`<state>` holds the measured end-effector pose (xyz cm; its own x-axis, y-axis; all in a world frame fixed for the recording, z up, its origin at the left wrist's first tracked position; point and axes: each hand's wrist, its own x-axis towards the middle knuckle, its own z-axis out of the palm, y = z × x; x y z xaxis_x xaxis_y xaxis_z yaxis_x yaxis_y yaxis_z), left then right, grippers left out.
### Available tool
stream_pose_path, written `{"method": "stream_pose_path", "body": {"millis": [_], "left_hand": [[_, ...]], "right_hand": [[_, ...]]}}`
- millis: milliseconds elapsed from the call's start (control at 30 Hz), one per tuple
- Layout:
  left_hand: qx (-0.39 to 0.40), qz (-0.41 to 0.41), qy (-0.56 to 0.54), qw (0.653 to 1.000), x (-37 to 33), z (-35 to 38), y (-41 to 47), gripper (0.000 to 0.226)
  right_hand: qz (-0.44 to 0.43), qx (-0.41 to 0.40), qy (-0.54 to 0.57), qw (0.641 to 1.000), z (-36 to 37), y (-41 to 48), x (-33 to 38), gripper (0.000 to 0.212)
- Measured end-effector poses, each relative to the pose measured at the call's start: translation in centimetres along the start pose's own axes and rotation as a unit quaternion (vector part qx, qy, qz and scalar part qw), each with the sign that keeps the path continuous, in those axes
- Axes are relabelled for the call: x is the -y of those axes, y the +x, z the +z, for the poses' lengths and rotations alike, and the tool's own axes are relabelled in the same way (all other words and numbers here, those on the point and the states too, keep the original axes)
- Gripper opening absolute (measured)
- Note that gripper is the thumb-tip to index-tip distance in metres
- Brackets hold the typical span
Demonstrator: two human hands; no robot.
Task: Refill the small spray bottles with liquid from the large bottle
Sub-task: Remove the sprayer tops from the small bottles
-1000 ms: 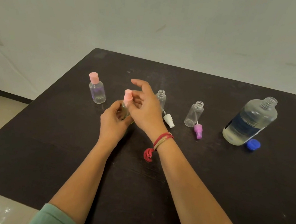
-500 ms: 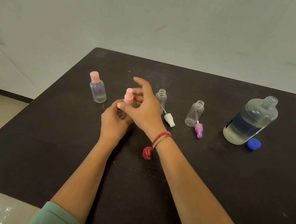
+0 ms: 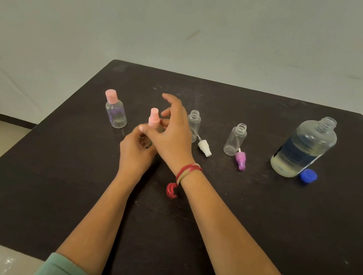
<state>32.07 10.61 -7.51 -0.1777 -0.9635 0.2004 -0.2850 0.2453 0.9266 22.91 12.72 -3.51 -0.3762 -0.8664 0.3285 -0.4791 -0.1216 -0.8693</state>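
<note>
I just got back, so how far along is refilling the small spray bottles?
Done: the large bottle is open, its blue cap beside it, and two small bottles stand opened and look empty, white sprayer and purple sprayer lying beside them. In hand: the left hand grips a third bottle, mostly hidden, while the right hand pinches its pink spray head. Left: all pouring and recapping.

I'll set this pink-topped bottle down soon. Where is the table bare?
Widest: the near-left table, from the left hand to the edge. Also the gap between purple sprayer and large bottle, and the far strip behind the row. Crowded: around the white sprayer.
</note>
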Motion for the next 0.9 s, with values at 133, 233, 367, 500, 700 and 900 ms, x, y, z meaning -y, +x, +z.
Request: {"method": "stream_pose_path", "body": {"millis": [133, 233, 367, 500, 700, 900], "left_hand": [[0.002, 0.006, 0.002, 1.0, 0.1, 0.1, 0.0, 0.023], [0.003, 0.011, 0.005, 1.0, -0.1, 0.0, 0.0, 0.02], [-0.002, 0.009, -0.005, 1.0, -0.2, 0.0, 0.0, 0.025], [0.002, 0.004, -0.012, 1.0, -0.1, 0.1, 0.0, 0.026], [0.005, 0.003, -0.004, 1.0, 0.3, 0.1, 0.2, 0.026], [0.012, -0.01, -0.015, 1.0, 0.9, 0.1, 0.4, 0.029]], "right_hand": [[-0.006, -0.021, 0.024, 0.999, 0.0, 0.1, 0.1, 0.043], [-0.022, 0.02, 0.047, 0.998, -0.6, -0.6, -0.2, 0.049], [-0.028, 0.049, 0.007, 0.998, -0.6, -0.4, -0.1, 0.072], [-0.011, 0.002, -0.014, 1.0, -0.2, 0.2, 0.3, 0.067], [0.0, 0.041, 0.036, 0.999, -0.9, 0.4, 0.2, 0.052], [-0.002, 0.071, 0.059, 0.996, -1.4, 0.6, -0.3, 0.057]]}}
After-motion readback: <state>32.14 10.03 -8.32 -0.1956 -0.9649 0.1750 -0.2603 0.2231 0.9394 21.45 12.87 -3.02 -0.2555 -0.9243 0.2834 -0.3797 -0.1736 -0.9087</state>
